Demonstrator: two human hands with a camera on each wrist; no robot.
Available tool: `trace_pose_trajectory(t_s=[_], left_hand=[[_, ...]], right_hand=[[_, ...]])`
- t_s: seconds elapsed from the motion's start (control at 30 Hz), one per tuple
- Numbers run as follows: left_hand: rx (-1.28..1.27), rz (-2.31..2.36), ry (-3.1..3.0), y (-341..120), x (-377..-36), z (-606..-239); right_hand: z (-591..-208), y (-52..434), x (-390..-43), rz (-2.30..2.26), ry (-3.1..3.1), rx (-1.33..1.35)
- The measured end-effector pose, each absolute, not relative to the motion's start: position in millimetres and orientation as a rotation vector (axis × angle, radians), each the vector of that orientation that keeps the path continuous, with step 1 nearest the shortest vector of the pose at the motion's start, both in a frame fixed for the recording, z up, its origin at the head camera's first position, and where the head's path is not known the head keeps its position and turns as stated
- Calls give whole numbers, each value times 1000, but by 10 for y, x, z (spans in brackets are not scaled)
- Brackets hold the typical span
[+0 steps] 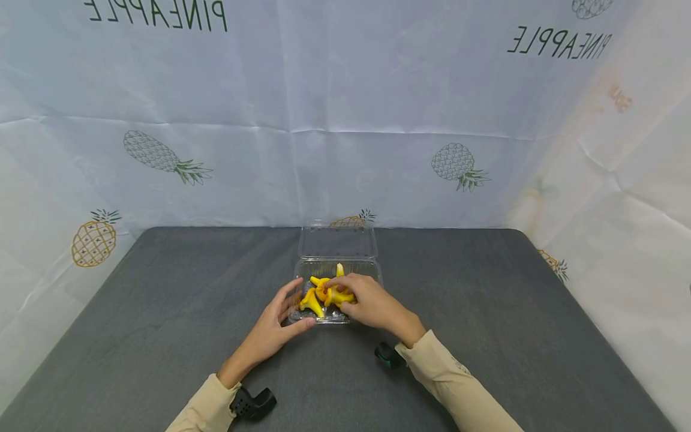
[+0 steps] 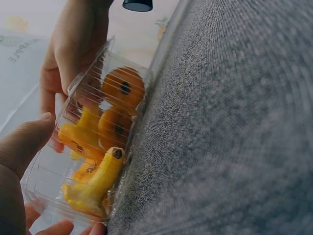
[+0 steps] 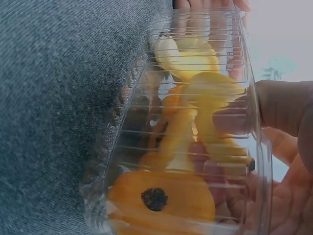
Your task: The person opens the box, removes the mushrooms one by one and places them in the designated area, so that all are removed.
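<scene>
container: a clear plastic clamshell point(image 1: 336, 287) sits on the table near the middle, a little toward the far edge, its lid point(image 1: 338, 242) standing open at the back.
contents: yellow and orange toy fruit pieces point(image 1: 326, 293) fill the tray; some look like bananas, though the ribbed plastic blurs them.
right hand: the right hand point(image 1: 369, 303) reaches into the tray, fingers curled round a yellow piece point(image 1: 340, 297).
left hand: the left hand point(image 1: 278, 321) rests against the tray's left side, fingers fairly straight, thumb at the near corner.
surface: a dark grey felt-like table point(image 1: 162, 300).
room: a white pineapple-print cloth point(image 1: 345, 120) hangs behind and to both sides.
open room: bare table lies wide to the left and right of the clamshell; the far edge is just behind the lid.
</scene>
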State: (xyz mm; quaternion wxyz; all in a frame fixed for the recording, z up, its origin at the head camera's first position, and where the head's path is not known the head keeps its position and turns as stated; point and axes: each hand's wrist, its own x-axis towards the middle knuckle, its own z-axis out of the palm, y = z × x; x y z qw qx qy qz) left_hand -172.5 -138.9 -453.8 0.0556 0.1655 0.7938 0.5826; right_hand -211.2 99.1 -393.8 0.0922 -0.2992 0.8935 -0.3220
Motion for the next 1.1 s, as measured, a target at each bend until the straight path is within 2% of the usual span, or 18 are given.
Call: trace_pose_trajectory(t_s=[1.1], left_hand=[[513,1774,2419,-1378,-1727,-4547]], right_hand=[[-3869,1029,-2024,-1229,2675,-857]])
